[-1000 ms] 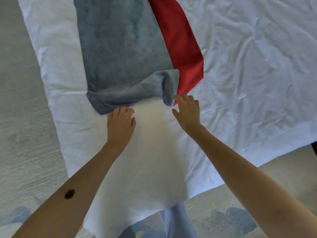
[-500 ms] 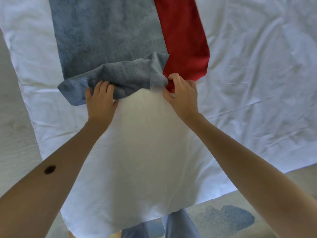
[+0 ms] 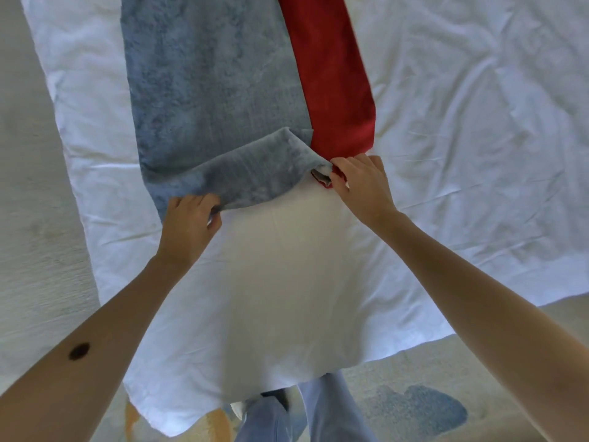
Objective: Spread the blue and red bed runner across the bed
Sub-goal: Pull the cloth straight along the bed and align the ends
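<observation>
The blue and red bed runner lies lengthwise down a bed covered by a wrinkled white sheet, running from the top of the view toward the person. Its wide blue-grey plush panel is on the left and a narrower red strip runs along its right side. The near end is not flat: a blue flap is folded back over the runner, and its edge slants from lower left to upper right.

The left hand grips the lower left end of that flap. Its fingers are curled over the blue edge and the thumb closes in from the right, so the cloth is caught between them. The right hand holds the runner where blue meets red, fingers bent and bunched together, pinching a small tuck of cloth that shows grey, white and red. Both forearms reach in from the bottom corners, and the left forearm carries a dark oval mark.

Between the hands and the person, bare white sheet hangs over the near edge of the bed. Below it are the person's legs in light blue trousers, standing on a pale floor covering with a blue patch and an orange patch. Pale floor also shows along the left side of the bed
</observation>
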`<state>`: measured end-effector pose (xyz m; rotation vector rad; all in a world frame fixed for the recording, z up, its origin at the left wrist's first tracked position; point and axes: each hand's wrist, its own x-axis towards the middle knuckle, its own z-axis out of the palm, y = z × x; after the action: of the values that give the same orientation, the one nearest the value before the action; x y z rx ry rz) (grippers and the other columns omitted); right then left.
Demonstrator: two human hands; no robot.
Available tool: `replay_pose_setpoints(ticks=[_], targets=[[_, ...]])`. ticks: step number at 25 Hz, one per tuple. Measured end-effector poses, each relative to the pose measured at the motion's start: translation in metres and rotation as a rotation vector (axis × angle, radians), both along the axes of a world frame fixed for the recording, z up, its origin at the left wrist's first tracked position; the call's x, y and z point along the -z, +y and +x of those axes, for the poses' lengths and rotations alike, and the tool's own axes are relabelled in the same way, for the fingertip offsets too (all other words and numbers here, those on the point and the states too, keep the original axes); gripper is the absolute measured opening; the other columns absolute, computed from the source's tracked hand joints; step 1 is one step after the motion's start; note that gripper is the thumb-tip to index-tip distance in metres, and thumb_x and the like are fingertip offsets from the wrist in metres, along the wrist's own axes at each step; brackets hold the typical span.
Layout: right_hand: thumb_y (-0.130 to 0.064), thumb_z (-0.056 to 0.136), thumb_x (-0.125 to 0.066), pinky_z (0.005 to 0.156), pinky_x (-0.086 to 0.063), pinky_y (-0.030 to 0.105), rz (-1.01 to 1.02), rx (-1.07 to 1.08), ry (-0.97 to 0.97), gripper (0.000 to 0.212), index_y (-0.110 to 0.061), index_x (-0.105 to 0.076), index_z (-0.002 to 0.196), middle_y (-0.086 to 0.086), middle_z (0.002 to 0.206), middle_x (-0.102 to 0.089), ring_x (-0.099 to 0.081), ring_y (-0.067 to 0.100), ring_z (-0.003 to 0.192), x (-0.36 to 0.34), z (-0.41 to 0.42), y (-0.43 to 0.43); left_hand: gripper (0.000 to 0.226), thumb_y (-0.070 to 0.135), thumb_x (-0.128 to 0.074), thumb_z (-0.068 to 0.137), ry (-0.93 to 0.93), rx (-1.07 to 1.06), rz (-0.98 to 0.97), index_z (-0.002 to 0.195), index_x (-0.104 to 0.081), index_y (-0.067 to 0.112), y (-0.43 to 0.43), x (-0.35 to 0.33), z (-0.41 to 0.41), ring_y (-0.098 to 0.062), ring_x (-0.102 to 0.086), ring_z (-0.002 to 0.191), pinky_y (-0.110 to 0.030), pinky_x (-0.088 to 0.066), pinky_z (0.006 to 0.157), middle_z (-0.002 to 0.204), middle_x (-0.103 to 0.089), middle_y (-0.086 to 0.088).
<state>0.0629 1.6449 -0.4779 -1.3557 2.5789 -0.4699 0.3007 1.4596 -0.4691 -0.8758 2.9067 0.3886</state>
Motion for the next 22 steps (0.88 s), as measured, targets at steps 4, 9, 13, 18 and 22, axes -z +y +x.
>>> replay_pose_setpoints(ticks=[4,9,13,18,22], targets=[[-0.018,0.084,-0.059,0.086,-0.039,0.036,-0.004,-0.009,0.018,0.020,-0.009,-0.064,0.100,0.007,0.081,-0.071,-0.059,0.027,0.083,-0.018,0.018,0.028,0.008,0.005,-0.063,0.084,-0.031,0.018,0.077,0.085,-0.067,-0.001,0.023,-0.012,0.042,-0.037,-0.062,0.075,-0.045,-0.050,0.074,0.079,-0.069,-0.020],[-0.009,0.072,-0.065,0.076,-0.047,0.039,-0.044,-0.076,0.145,0.007,-0.006,-0.067,0.078,0.008,0.063,-0.066,-0.058,0.029,0.066,-0.034,0.053,0.063,0.010,-0.003,-0.059,0.084,0.024,0.014,0.069,0.089,-0.068,-0.005,0.041,-0.024,0.073,-0.041,-0.063,0.075,-0.046,-0.052,0.072,0.083,-0.067,-0.024],[-0.009,0.069,-0.066,0.074,-0.047,0.041,0.012,-0.168,0.196,0.007,-0.007,-0.068,0.076,0.009,0.061,-0.065,-0.057,0.030,0.066,-0.037,0.089,0.099,0.014,-0.004,-0.055,0.086,-0.056,0.063,0.100,0.089,-0.069,-0.003,0.078,-0.028,0.115,-0.039,-0.063,0.076,-0.045,-0.051,0.073,0.083,-0.067,-0.023],[-0.018,0.083,-0.052,0.085,-0.037,0.041,0.230,-0.293,0.102,0.018,-0.009,-0.065,0.091,0.009,0.080,-0.068,-0.054,0.029,0.085,-0.026,0.154,0.156,0.017,-0.005,-0.052,0.087,-0.167,0.020,0.108,0.092,-0.068,-0.001,0.139,-0.027,0.185,-0.037,-0.062,0.079,-0.041,-0.048,0.077,0.086,-0.067,-0.020],[-0.018,0.084,-0.051,0.086,-0.036,0.040,0.262,-0.252,0.072,0.017,-0.009,-0.064,0.091,0.009,0.085,-0.069,-0.055,0.028,0.088,-0.013,0.188,0.182,0.020,-0.009,-0.050,0.086,-0.211,0.015,0.101,0.093,-0.067,-0.001,0.158,-0.023,0.208,-0.038,-0.062,0.080,-0.041,-0.048,0.077,0.087,-0.065,-0.020]])
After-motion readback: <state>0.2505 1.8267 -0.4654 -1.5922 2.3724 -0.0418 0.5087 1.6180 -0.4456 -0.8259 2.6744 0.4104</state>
